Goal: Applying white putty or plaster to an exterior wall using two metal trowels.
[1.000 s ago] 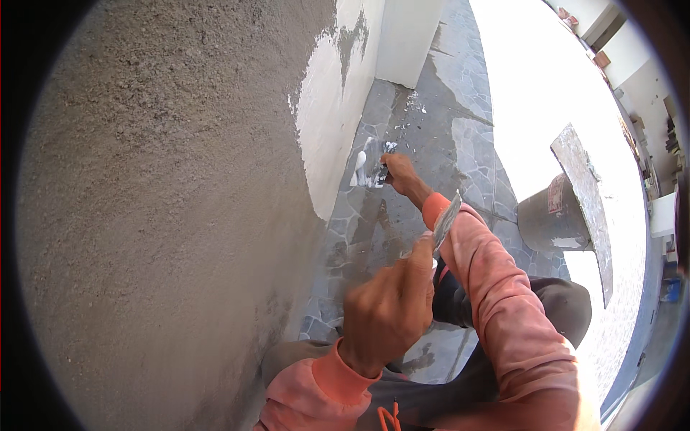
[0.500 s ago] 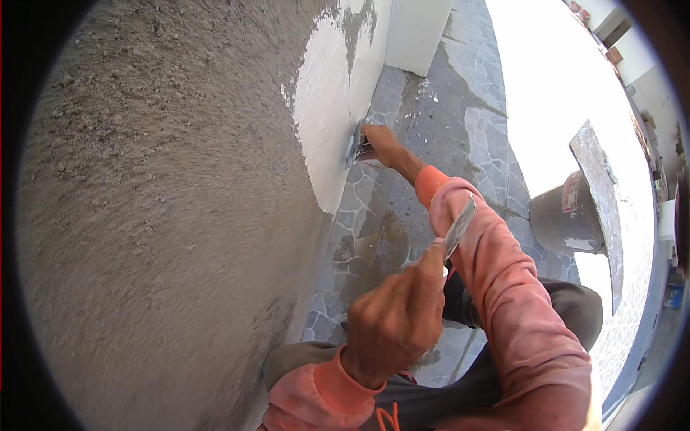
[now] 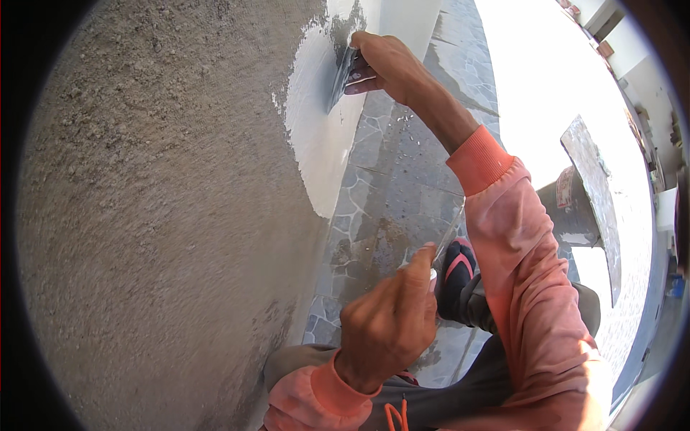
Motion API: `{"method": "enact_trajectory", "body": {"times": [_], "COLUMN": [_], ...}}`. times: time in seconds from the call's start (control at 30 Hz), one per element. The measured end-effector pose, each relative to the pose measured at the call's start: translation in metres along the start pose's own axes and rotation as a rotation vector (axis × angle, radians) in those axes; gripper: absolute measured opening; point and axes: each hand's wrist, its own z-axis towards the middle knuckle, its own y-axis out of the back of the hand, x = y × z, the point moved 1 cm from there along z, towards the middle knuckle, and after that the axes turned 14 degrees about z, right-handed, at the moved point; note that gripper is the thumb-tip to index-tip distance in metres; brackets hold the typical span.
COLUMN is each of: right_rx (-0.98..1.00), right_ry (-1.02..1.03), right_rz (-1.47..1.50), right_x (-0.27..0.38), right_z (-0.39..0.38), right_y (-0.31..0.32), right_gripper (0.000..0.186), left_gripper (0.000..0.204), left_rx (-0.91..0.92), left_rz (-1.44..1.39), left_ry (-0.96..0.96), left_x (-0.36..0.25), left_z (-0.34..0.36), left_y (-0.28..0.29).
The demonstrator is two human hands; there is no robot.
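Note:
My right hand point(image 3: 382, 65) grips a wide metal scraper point(image 3: 339, 80), its blade pressed on the white skim-coat patch point(image 3: 313, 154) of the wall, high up near the patch's ragged top. Low in the middle, my left hand point(image 3: 388, 312) is closed on a putty knife point(image 3: 449, 231); its thin blade points up and away, beside my right sleeve, and a bit of white handle shows at the fingers. Rough grey render point(image 3: 158, 187) covers the rest of the wall to the left of the patch.
At the right stands a grey bucket point(image 3: 557, 194) with a smeared board point(image 3: 593, 194) leaning over it. A pale pillar point(image 3: 406, 21) stands at the far end of the wall. The stone-pattern tile floor point(image 3: 352, 215) has white crumbs on it. My sandalled foot point(image 3: 458, 273) is under my right arm.
My right hand has moved up from low at the floor and the wall's base onto the upper part of the white patch with the scraper. My left hand has stayed almost in place.

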Motion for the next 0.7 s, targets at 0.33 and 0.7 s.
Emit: {"method": "enact_trajectory", "body": {"times": [0.33, 0.7], "right_rx": [-0.519, -0.447], "right_ry": [-0.354, -0.572], "right_rz": [0.185, 0.177], "right_x": [-0.115, -0.288], "right_z": [-0.042, -0.048], "right_y": [0.03, 0.009], "right_gripper": [0.016, 0.031], "left_gripper": [0.033, 0.032], "left_rx": [-0.001, 0.119], "left_rz": [0.002, -0.068], "left_ry": [0.006, 0.068], "left_x": [0.005, 0.004], "left_z": [-0.004, 0.001], "left_y": [0.001, 0.0]}}
